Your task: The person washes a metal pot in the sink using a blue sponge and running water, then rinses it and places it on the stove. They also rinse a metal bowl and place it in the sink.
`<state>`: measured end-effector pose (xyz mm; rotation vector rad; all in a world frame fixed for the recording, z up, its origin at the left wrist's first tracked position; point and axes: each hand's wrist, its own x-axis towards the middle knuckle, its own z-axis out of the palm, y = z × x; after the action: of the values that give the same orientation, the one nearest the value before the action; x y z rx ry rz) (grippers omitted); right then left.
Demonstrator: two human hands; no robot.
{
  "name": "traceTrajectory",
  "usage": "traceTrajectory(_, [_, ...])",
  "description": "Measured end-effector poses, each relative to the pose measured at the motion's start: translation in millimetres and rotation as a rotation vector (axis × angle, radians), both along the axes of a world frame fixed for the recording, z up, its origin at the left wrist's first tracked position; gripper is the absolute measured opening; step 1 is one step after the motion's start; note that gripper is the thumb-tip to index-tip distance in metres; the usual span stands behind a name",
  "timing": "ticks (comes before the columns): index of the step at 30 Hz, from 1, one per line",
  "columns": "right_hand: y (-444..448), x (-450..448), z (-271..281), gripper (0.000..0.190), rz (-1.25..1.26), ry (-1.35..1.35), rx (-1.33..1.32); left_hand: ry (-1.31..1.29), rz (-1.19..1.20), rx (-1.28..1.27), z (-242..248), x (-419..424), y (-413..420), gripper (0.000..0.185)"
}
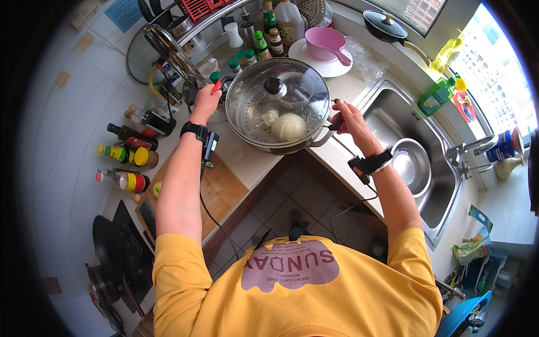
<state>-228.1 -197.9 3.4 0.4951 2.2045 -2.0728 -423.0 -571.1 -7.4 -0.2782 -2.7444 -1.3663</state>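
A round stainless-steel steamer pot [276, 149] is in front of me at the counter corner, under a glass lid [248, 88] with a black knob [273, 86]. Through the glass I see a pale rounded lump [290, 127], perhaps dough, and a smaller pale piece [270, 118] beside it, over a perforated base. My left hand [206, 103] grips a red-and-black handle on the pot's left side. On the opposite side, my right hand [353, 120] holds a similar red-and-black handle [338, 122]. A bare metal handle [323, 139] shows lower down. Whether the pot rests on the counter, I cannot tell.
Right of the pot is a sink [438, 168] with a metal bowl [410, 166]. A wooden cutting board [225, 181] lies at left, near several bottles [132, 137]. Behind stands a pink ladle [324, 44] on a white plate [297, 50]. Woks [111, 244] sit lower left.
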Motion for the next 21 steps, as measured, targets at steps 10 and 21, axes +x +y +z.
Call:
traceTrajectory(10, [21.4,17.9,-5.6,0.06,-0.211,0.132,0.766,0.469,0.237,-0.225,18.9,66.8,21.5,0.029])
traceTrajectory(21, [39.1,40.4,-4.7,0.039,-0.364,0.426,1.241,0.82,-0.258,-0.011,37.5,205.0,107.0,0.004])
